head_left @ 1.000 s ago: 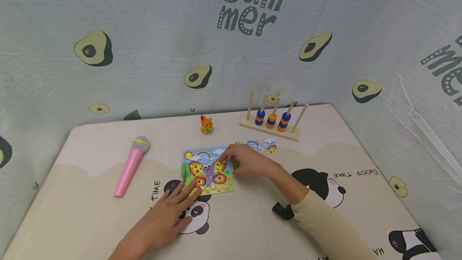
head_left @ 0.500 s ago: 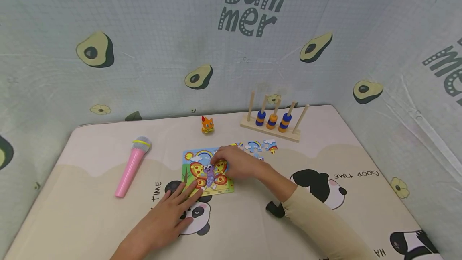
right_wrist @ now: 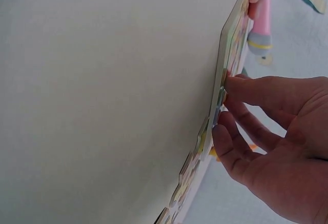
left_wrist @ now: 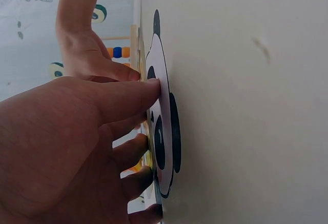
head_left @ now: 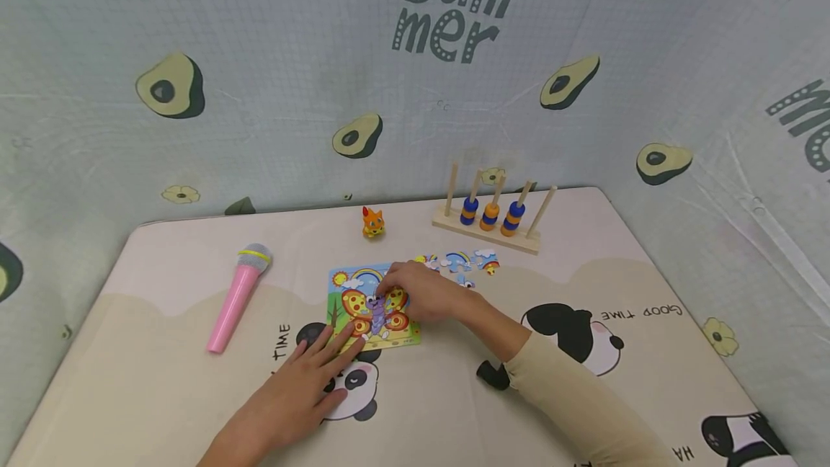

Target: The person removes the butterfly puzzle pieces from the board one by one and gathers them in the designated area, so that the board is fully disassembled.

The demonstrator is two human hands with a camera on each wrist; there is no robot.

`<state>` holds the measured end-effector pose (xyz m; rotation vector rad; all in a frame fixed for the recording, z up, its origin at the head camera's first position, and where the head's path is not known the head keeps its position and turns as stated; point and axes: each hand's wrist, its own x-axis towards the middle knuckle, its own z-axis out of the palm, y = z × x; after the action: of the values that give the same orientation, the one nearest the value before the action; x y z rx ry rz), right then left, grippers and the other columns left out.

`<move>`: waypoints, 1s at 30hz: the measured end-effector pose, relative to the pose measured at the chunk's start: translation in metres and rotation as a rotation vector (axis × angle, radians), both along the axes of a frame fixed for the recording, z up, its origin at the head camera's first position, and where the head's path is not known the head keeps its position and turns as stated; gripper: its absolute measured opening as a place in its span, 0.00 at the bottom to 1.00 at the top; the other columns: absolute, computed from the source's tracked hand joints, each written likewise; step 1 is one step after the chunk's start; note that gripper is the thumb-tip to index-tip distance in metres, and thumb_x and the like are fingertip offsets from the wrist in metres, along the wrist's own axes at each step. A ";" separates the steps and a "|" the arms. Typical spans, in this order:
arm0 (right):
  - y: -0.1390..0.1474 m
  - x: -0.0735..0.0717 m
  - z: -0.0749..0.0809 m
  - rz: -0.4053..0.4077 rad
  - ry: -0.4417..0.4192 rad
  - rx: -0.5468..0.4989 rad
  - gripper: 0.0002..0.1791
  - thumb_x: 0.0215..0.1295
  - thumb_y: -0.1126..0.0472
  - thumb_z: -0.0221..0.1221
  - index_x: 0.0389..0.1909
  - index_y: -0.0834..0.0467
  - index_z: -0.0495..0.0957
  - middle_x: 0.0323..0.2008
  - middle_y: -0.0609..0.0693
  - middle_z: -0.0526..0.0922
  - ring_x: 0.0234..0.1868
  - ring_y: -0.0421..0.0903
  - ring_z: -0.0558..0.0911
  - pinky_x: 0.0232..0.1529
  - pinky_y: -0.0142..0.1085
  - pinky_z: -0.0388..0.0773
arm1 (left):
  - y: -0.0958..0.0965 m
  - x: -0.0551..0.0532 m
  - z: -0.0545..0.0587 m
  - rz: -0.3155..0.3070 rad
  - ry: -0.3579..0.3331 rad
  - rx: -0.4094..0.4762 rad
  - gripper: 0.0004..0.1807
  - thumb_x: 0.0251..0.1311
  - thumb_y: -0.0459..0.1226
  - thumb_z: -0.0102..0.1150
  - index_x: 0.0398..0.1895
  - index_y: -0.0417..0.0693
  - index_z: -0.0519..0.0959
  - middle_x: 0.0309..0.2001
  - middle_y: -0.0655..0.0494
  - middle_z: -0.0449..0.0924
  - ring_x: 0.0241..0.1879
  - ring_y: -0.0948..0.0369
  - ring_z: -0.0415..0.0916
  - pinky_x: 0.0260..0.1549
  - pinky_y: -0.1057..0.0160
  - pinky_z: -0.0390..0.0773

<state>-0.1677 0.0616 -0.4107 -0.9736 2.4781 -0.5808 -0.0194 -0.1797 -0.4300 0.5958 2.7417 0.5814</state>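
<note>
"Where's the butterfly puzzle (head_left: 372,312)?"

"On the counter (head_left: 162,380), left hand (head_left: 301,380) spread across its near-left corner, loose pieces (head_left: 457,260) to its right."

"And the right hand (head_left: 424,294)?"

"Fingers bent over its right side; whether they pinch anything, I can't tell."

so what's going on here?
A person is working at a butterfly puzzle board on a table. The left hand lies spread with fingertips on the board's near left part; the right hand bends its fingers over the upper right part, its exact grip hidden. Several loose pieces lie just beyond the right hand. The pink microphone, orange toy figure and bead rack are untouched.
</note>
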 end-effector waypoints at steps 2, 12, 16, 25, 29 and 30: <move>-0.001 0.000 0.000 -0.005 -0.006 0.009 0.30 0.56 0.73 0.69 0.60 0.50 0.84 0.60 0.47 0.81 0.64 0.48 0.76 0.71 0.46 0.72 | 0.000 0.000 0.000 -0.001 0.003 -0.002 0.38 0.71 0.46 0.63 0.82 0.61 0.62 0.84 0.58 0.54 0.83 0.43 0.49 0.75 0.30 0.55; -0.001 0.000 0.000 -0.012 -0.021 0.009 0.30 0.55 0.74 0.69 0.58 0.47 0.86 0.59 0.49 0.78 0.62 0.48 0.74 0.67 0.45 0.75 | 0.000 -0.001 0.002 -0.004 -0.019 0.010 0.38 0.72 0.46 0.62 0.82 0.61 0.61 0.84 0.58 0.52 0.83 0.42 0.48 0.75 0.29 0.53; -0.001 0.000 0.000 -0.015 -0.026 0.007 0.30 0.54 0.73 0.70 0.57 0.47 0.86 0.59 0.49 0.78 0.61 0.48 0.73 0.66 0.44 0.76 | 0.001 -0.001 0.002 -0.002 -0.024 0.008 0.38 0.72 0.46 0.62 0.82 0.61 0.61 0.84 0.58 0.53 0.83 0.42 0.48 0.75 0.29 0.53; -0.001 -0.002 0.001 -0.015 -0.044 -0.007 0.30 0.53 0.74 0.70 0.57 0.47 0.87 0.56 0.48 0.78 0.59 0.46 0.73 0.63 0.42 0.76 | 0.000 -0.001 0.003 -0.002 -0.021 0.001 0.38 0.72 0.46 0.62 0.82 0.61 0.61 0.84 0.58 0.52 0.83 0.42 0.48 0.75 0.29 0.53; 0.000 -0.002 0.000 0.002 -0.030 -0.015 0.29 0.54 0.74 0.70 0.57 0.48 0.87 0.55 0.47 0.79 0.58 0.46 0.74 0.62 0.41 0.75 | 0.001 -0.001 0.002 -0.003 -0.025 0.007 0.38 0.72 0.46 0.62 0.82 0.61 0.61 0.84 0.59 0.52 0.83 0.42 0.48 0.75 0.29 0.53; 0.000 -0.002 0.000 0.007 -0.025 -0.014 0.29 0.55 0.73 0.70 0.57 0.48 0.87 0.55 0.47 0.79 0.58 0.46 0.74 0.62 0.41 0.75 | 0.000 -0.001 0.002 -0.003 -0.026 0.009 0.38 0.72 0.46 0.62 0.82 0.61 0.61 0.84 0.59 0.52 0.83 0.42 0.48 0.75 0.29 0.53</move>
<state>-0.1702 0.0612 -0.4103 -0.9735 2.4514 -0.6047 -0.0205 -0.1792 -0.4279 0.5898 2.7147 0.5964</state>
